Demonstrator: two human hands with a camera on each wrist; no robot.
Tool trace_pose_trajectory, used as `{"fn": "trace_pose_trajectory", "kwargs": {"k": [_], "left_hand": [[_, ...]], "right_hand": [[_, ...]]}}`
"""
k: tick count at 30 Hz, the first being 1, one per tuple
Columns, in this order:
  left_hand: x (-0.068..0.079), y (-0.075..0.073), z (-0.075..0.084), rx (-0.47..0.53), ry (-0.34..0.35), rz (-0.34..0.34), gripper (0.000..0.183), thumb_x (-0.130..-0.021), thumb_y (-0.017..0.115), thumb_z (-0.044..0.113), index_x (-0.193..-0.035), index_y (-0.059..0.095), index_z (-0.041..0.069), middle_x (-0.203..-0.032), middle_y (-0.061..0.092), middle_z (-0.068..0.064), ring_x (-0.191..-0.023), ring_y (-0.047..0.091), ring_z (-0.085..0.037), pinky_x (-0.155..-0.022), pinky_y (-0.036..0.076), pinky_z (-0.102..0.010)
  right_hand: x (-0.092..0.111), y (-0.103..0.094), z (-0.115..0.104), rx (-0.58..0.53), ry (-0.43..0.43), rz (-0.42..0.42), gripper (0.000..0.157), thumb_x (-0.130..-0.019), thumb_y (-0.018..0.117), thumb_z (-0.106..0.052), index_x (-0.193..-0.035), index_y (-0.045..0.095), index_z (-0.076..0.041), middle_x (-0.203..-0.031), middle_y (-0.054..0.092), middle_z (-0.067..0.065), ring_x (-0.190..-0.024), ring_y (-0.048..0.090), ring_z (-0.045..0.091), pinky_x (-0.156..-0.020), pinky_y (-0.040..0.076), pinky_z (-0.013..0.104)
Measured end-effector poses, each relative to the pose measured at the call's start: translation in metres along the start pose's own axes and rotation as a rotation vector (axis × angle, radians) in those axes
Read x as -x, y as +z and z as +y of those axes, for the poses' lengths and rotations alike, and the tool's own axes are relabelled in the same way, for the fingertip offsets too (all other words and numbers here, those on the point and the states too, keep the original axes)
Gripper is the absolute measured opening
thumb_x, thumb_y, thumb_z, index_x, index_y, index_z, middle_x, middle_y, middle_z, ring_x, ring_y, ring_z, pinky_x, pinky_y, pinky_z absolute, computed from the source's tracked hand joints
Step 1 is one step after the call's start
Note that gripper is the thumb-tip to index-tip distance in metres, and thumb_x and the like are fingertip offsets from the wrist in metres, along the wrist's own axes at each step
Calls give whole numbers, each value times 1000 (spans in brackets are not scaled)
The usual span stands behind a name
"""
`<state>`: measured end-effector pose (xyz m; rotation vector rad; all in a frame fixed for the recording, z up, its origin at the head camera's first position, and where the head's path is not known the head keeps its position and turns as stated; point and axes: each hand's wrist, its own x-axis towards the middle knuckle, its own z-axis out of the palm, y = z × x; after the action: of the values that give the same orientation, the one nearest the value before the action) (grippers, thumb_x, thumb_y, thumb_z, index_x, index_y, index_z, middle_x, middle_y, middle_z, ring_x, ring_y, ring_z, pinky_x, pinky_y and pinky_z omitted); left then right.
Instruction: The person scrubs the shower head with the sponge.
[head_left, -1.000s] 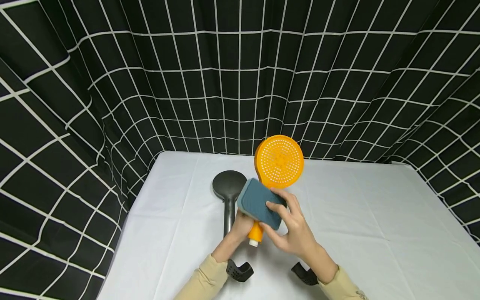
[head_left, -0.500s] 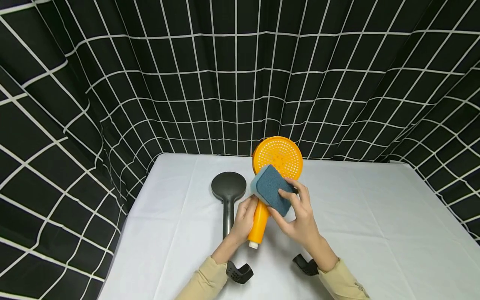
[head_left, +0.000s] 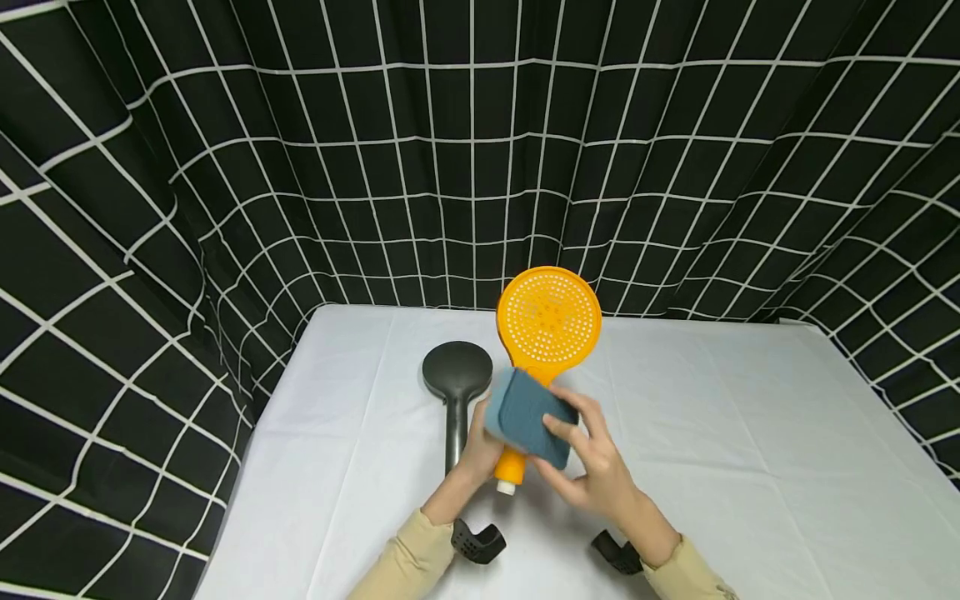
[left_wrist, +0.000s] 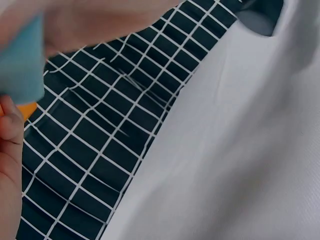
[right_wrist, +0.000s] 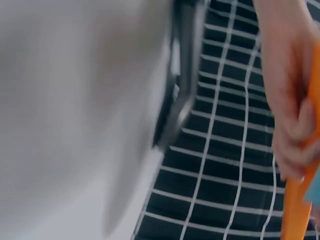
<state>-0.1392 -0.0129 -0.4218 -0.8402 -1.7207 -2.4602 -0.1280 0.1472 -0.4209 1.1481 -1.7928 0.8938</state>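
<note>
Right grip [head_left: 592, 462] pinches a rough-faced blue sponge [head_left: 536, 418] over the handle [head_left: 511, 468] of a smooth orange shower head [head_left: 550, 321], above the white tabletop [head_left: 720, 425]; left grip [head_left: 480, 450] curls round that handle, its fingers [right_wrist: 291, 145] showing in the right wrist view, hidden by the sponge in the head view; the round, perforated end points toward the gridded curtain [head_left: 495, 167], long axis leaning slightly right.

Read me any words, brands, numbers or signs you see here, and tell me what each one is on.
There are none that I can read.
Orange shower head: holes on its face, no lettering visible.
Blue sponge: no label on the sides that show.
Dark shower head: no marking visible.
Curtain: white grid lines only.
Right sleeve: a small mark by the picture's bottom edge, too small to make out.
</note>
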Motion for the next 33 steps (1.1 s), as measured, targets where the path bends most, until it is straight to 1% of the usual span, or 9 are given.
{"fn": "trace_pose_trajectory", "kwargs": {"k": [3,6,9,12,16,24,27,29,33], "left_hand": [[-1,-4,-13,-30,-27,38,46,-102,33,26,-105,46,-18,-77,54,5,-63,52,-4,-57,46,-20],[1,-7,-20,1,-69,59,41,-102,33,27,-107,50,-10,-76,54,2,-61,52,-5,-56,46,-20],[2,-5,-8,41,-26,40,53,-99,41,35,-108,45,-17,-83,56,-5,-71,54,-4,-66,47,-19],[0,-3,5,118,-6,-7,51,-99,43,28,-112,43,-21,-89,60,-3,-76,55,-3,-70,48,-17],[-3,-2,6,199,-63,-55,42,-100,41,15,-115,41,-24,-91,62,2,-73,58,-4,-65,49,-16],[0,-3,-16,116,-107,-125,37,-98,44,13,-111,45,-21,-88,60,7,-73,56,-8,-67,49,-23],[0,-3,-19,131,-116,-114,39,-99,45,17,-111,48,-20,-87,60,8,-72,56,-8,-65,50,-24],[0,-2,-14,157,-110,-98,44,-97,48,21,-109,47,-22,-85,60,8,-71,55,-7,-64,48,-22],[-2,0,5,175,-86,-90,44,-97,46,17,-114,44,-23,-88,62,2,-75,57,-5,-66,49,-19]], "right_hand": [[-7,1,6,76,157,60,42,-87,62,-33,-100,61,7,-121,45,34,-108,43,42,-99,34,26],[-10,3,2,86,184,59,42,-88,62,-33,-100,61,7,-123,44,34,-109,43,42,-100,33,27],[-8,6,-10,5,51,34,39,-87,63,-29,-98,60,8,-118,46,36,-107,45,43,-100,34,30],[-2,8,-22,-93,-128,-17,35,-86,64,-25,-98,59,8,-113,46,39,-108,46,42,-100,36,34],[6,8,-23,-117,-224,-32,33,-87,63,-23,-100,58,7,-115,46,37,-111,46,40,-100,37,35],[-9,0,0,71,-78,258,31,-87,62,-20,-89,55,11,-106,44,41,-103,46,45,-95,39,31],[-12,1,-4,78,-47,303,31,-86,63,-19,-86,55,12,-105,45,42,-102,47,45,-94,39,31],[-9,4,-10,18,-68,276,30,-86,63,-17,-88,55,12,-107,45,42,-104,47,44,-95,39,32],[6,8,-23,-93,-169,86,29,-85,63,-18,-94,56,10,-113,45,39,-110,46,41,-100,37,34]]}}
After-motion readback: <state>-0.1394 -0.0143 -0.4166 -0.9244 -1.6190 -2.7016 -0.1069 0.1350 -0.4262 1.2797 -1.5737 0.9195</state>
